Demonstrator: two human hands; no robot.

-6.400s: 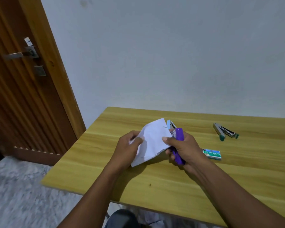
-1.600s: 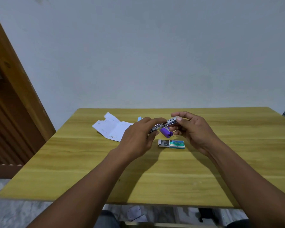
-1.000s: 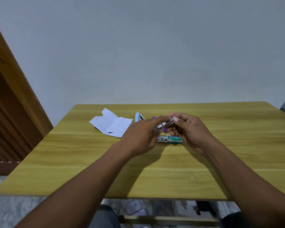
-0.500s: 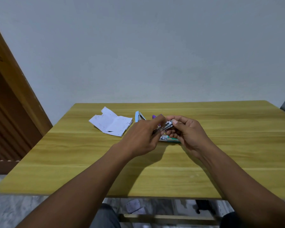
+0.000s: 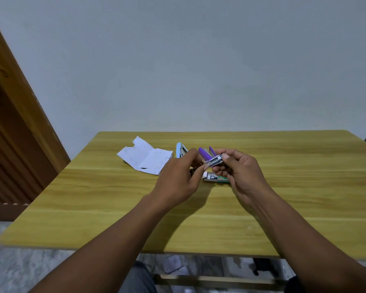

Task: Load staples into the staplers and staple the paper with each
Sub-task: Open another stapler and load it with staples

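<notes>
Two staplers (image 5: 205, 154), perhaps; one paper (image 5: 145, 158).

Dim, soft light; blurred, warped edges

Both hands (image 5: 211, 174) crowd the middle of the tabletop (image 5: 304, 187), over the staple box (image 5: 217, 178). Behind the box, purple stapler (image 5: 205, 154) and blue stapler (image 5: 181, 150) block the way; the paper (image 5: 145, 158) lies to its far left. Wide open wood lies right of the box and toward the near edge.
</notes>
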